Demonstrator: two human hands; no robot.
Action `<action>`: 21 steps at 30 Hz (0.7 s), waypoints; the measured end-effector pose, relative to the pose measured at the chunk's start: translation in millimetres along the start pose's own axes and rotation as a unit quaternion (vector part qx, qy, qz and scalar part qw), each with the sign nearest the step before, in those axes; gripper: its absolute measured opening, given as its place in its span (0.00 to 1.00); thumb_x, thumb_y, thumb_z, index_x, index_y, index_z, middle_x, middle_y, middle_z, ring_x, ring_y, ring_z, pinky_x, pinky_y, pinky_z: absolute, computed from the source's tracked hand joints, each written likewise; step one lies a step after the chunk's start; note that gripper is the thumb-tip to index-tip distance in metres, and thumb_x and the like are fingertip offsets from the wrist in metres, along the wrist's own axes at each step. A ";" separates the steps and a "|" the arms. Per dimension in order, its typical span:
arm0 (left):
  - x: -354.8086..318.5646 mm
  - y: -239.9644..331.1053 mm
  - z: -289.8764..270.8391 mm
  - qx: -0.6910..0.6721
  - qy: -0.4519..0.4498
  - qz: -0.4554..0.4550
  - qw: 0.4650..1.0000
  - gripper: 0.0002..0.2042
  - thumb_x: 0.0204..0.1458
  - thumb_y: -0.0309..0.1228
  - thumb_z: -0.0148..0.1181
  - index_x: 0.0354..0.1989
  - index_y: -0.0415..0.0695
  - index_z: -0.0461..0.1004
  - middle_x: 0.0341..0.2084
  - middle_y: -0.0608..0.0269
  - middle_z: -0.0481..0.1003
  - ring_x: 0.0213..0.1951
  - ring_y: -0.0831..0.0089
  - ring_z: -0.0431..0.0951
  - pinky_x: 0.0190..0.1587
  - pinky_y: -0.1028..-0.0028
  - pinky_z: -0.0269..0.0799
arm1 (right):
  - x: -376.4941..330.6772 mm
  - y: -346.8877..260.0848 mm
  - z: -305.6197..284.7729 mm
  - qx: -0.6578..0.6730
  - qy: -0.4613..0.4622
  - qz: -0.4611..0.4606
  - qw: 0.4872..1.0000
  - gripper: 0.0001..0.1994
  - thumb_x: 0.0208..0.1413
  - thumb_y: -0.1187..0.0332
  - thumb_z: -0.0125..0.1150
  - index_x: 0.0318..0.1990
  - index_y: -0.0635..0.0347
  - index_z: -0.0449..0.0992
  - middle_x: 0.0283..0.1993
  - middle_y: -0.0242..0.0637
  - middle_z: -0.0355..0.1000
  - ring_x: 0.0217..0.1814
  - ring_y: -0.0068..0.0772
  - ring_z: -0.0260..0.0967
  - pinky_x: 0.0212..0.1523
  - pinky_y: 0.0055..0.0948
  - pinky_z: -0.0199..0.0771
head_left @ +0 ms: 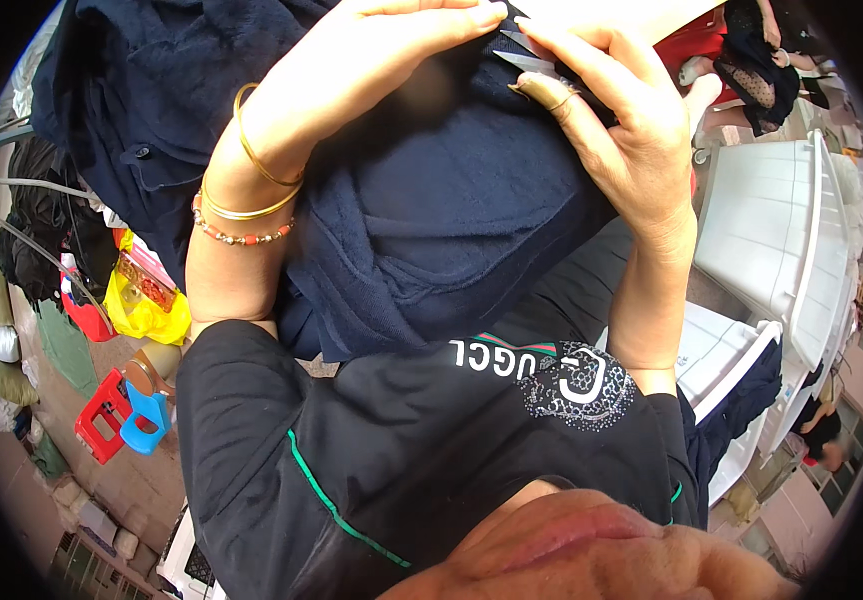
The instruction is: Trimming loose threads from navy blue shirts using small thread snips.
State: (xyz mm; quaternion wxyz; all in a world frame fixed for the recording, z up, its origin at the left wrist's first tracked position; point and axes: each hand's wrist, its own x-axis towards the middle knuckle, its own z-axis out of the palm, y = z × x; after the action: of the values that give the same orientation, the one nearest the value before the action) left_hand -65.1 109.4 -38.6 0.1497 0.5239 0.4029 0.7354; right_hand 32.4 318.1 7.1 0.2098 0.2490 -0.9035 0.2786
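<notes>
Head view: we see thick navy fabric (pixel 451 220) bunched in front of our black shirt (pixel 401 450). Over the fabric's far right part, our right hand (pixel 641 140) grasps pointed scissors (pixel 525 62), the blades parted. Our left hand (pixel 401 38) arches across the fabric toward those blades; we cannot tell whether its fingertips pinch cloth. Left of the fabric sit a yellow plastic bag (pixel 143 316) and a small blue stool (pixel 146 406).
</notes>
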 end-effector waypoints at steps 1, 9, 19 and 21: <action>0.2 0.0 0.8 0.000 0.000 0.000 1.000 0.09 0.63 0.25 0.54 0.45 0.31 0.76 0.39 0.63 0.79 0.42 0.80 0.75 0.47 0.81 0.69 | 0.0 0.0 -0.1 -0.008 0.006 -0.009 1.000 0.18 0.51 0.70 0.71 0.51 0.58 0.81 0.37 0.32 0.74 0.37 0.25 0.72 0.43 0.22 0.70; 2.7 4.9 6.2 0.016 0.004 0.010 1.000 0.09 0.62 0.25 0.54 0.45 0.31 0.77 0.39 0.61 0.79 0.42 0.78 0.75 0.48 0.81 0.69 | -0.5 -2.0 3.2 -0.020 0.017 -0.001 1.000 0.15 0.51 0.72 0.70 0.49 0.58 0.82 0.35 0.32 0.75 0.35 0.25 0.72 0.39 0.21 0.71; -14.7 51.1 23.0 0.498 0.009 -0.065 0.864 0.12 0.58 0.21 0.53 0.49 0.36 0.75 0.45 0.58 0.77 0.47 0.68 0.77 0.53 0.74 0.71 | 0.4 0.8 17.3 0.179 -0.012 0.139 0.974 0.19 0.46 0.58 0.73 0.43 0.58 0.80 0.34 0.40 0.75 0.37 0.39 0.77 0.38 0.32 0.76; 10.8 57.9 38.4 0.328 0.076 -0.289 0.896 0.07 0.62 0.25 0.54 0.38 0.31 0.73 0.29 0.63 0.74 0.35 0.78 0.72 0.41 0.78 0.68 | -1.9 15.4 19.7 0.181 -0.003 0.076 0.981 0.09 0.45 0.66 0.69 0.33 0.59 0.79 0.27 0.37 0.70 0.32 0.37 0.72 0.33 0.34 0.72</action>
State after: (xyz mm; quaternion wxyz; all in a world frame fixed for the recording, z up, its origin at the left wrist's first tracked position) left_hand -23.6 96.5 16.7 0.1439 0.3465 0.7652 0.5231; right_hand 20.5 317.9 -14.9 0.1372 0.2147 -0.8550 0.4518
